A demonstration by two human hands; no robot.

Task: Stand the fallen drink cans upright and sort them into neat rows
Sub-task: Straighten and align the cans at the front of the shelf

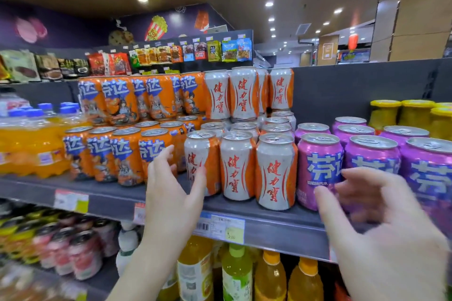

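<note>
Both hands, left (171,193) and right (381,225), hover spread-fingered before upright white cans (275,173) on the shelf (281,227).

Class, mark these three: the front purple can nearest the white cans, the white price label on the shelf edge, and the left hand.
purple can (318,168), head view, its printed side.
price label (226,227), head view, its middle.
left hand (171,193), head view, its back.

Shelf (281,225) is looking packed: orange cans (127,154), white cans (237,166) and purple cans (320,171) are sitting shoulder to shoulder, stacked two high on the left. Only the bare front lip and the open space above the purple ones are leaving room for a hand.
</note>
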